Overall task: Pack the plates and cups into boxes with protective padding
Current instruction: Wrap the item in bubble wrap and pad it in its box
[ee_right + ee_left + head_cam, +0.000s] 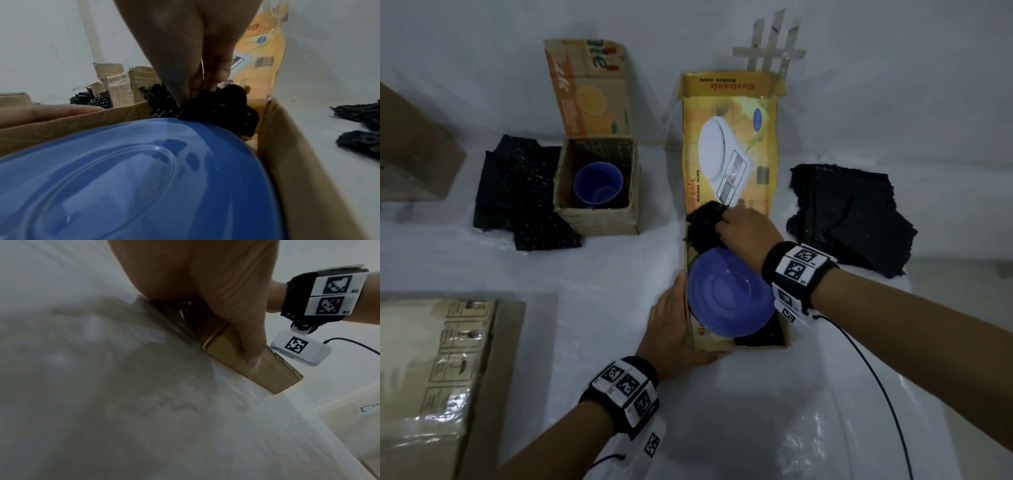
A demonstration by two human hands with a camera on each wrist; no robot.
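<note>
On the white worktop an open yellow box lies in the middle, its printed lid folded back on the far side. A blue plate lies inside the near part of the box, with black padding showing beneath its near edge. The right hand reaches into the box just beyond the plate, its fingers curled round a bunch of black wrap that touches the plate's far rim; the right wrist view shows the fingertips pinching the wrap right at the plate edge. The left hand lies against the box's left wall from outside, fingers straight along it, and in the left wrist view its thumb presses flat on the near wall of the box. To the far left stands a small brown carton with its flap up and a blue cup upright inside. A dark padding sheet lies just left of the carton, touching it. Another dark sheet lies on the worktop to the right of the yellow box, apart from it. A taped cardboard box sits at the near left.
</note>
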